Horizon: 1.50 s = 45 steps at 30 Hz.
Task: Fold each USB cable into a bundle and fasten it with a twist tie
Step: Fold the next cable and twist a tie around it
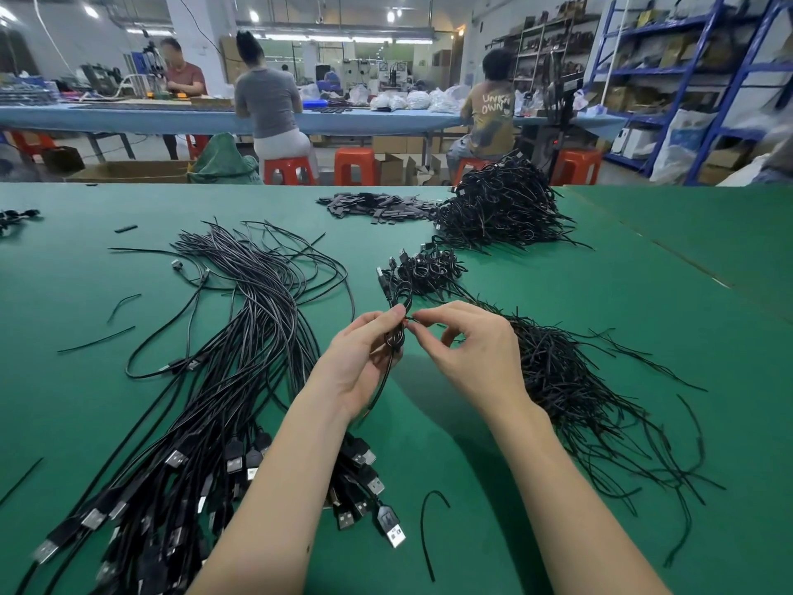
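On a green table (600, 319) spread with loose cables (240, 337) and a heap of twist ties (570, 380), the left hand (364, 362) clamps a folded cable (397, 324) above the surface. The right hand (467, 345) pinches what appears to be a tie (411, 320) at the bundle's waist. Winding works best with the folds held tight and the tie ends turned snugly together.
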Tool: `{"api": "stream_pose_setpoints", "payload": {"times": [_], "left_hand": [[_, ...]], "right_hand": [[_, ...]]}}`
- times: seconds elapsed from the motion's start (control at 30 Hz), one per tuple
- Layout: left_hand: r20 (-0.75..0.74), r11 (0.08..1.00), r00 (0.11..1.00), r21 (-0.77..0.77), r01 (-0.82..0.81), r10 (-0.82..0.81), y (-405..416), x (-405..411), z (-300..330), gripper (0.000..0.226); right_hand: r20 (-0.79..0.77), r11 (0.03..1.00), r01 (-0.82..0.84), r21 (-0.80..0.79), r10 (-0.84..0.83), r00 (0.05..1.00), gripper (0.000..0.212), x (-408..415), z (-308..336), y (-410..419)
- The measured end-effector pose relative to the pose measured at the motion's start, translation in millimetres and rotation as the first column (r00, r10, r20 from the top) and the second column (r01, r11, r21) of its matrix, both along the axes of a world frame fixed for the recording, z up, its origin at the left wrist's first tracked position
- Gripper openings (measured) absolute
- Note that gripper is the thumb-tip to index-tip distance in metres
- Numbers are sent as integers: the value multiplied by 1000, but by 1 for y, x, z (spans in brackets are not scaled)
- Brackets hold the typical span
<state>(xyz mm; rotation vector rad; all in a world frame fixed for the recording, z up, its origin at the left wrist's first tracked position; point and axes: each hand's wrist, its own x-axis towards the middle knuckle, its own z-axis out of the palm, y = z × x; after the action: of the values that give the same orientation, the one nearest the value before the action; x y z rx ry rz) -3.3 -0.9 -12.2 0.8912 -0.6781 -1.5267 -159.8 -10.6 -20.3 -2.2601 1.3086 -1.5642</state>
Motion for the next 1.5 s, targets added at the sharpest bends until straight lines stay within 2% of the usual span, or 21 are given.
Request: {"api": "stream_pose_setpoints", "payload": {"times": [0.13, 0.23, 0.27, 0.33, 0.4, 0.43, 0.47, 0.53, 0.6, 0.67, 0.73, 0.8, 0.9, 1.07, 1.13, 1.17, 1.23, 1.27, 1.3, 1.4, 1.5], "left_hand": [[36, 999, 999, -31, 21, -20, 2, 2, 1, 28], [165, 988, 986, -155, 16, 9, 4, 7, 2, 34], [233, 978, 972, -207, 26, 24, 6, 8, 2, 33], [344, 950, 938, -306, 68, 43, 8, 9, 2, 27], [411, 918, 909, -381, 109, 63, 9, 7, 4, 22], [439, 906, 894, -407, 116, 83, 9, 7, 5, 21], [466, 897, 878, -427, 117, 108, 8, 7, 6, 20], [519, 888, 840, -447, 111, 156, 5, 9, 6, 19], [549, 900, 820, -422, 105, 162, 4, 11, 6, 19], [510, 937, 854, -339, 87, 105, 4, 12, 5, 21], [453, 963, 891, -254, 91, 35, 3, 13, 6, 23], [446, 975, 894, -186, 122, -27, 1, 16, 6, 24], [455, 981, 884, -95, 172, -110, -3, 21, 4, 25], [447, 971, 871, -19, 237, -203, -11, 22, 4, 32], [433, 979, 891, -77, 190, -139, -14, 16, 5, 31], [438, 982, 895, -114, 152, -88, -15, 13, 5, 31], [466, 977, 885, -181, 109, -13, -19, 5, 4, 27], [483, 974, 876, -199, 106, 3, -24, 1, 3, 24], [492, 974, 870, -204, 94, 19, -31, -3, 2, 22], [493, 983, 852, -131, -129, 177, -70, -13, 0, 19], [565, 938, 759, -84, -337, 323, -118, -21, 7, 20]], "right_hand": [[51, 991, -94, 96, 90, 995, 3, -1, 1, -1], [281, 855, -303, 421, 194, 940, 16, -8, 7, -2], [393, 741, -419, 525, 226, 891, 19, -10, 9, -3], [697, 374, -701, 608, 172, 696, 16, -16, 12, -2], [931, -41, -939, 342, -117, 345, 10, -19, 9, 0], [947, -142, -980, 142, -267, 176, 20, -18, 6, 1], [929, -173, -985, 6, -364, 70, 26, -18, 3, 1], [927, -165, -986, -8, -370, 54, 26, -17, 2, 2], [948, -41, -964, 261, -178, 264, 15, -13, 4, 3], [849, 213, -837, 504, 55, 526, 15, -12, 5, 2], [655, 443, -676, 589, 228, 720, 8, -12, 6, 1], [370, 671, -480, 565, 314, 874, 5, -13, 7, -1], [10, 867, -287, 408, 310, 951, 9, -16, 5, -4], [-92, 922, -172, 346, 216, 972, 15, -17, -1, -3], [79, 898, -155, 412, 134, 988, 20, -9, 0, -2], [281, 841, -210, 500, 72, 957, 22, -3, 1, -2], [705, 616, -493, 614, -147, 694, 24, 10, 5, -1], [802, 527, -617, 585, -259, 539, 22, 15, 6, -1], [828, 490, -668, 560, -311, 466, 19, 18, 5, -1], [775, 530, -593, 606, -228, 589, 15, 26, -2, -1], [627, 619, -437, 653, -118, 770, 19, 35, -13, 4]]}}
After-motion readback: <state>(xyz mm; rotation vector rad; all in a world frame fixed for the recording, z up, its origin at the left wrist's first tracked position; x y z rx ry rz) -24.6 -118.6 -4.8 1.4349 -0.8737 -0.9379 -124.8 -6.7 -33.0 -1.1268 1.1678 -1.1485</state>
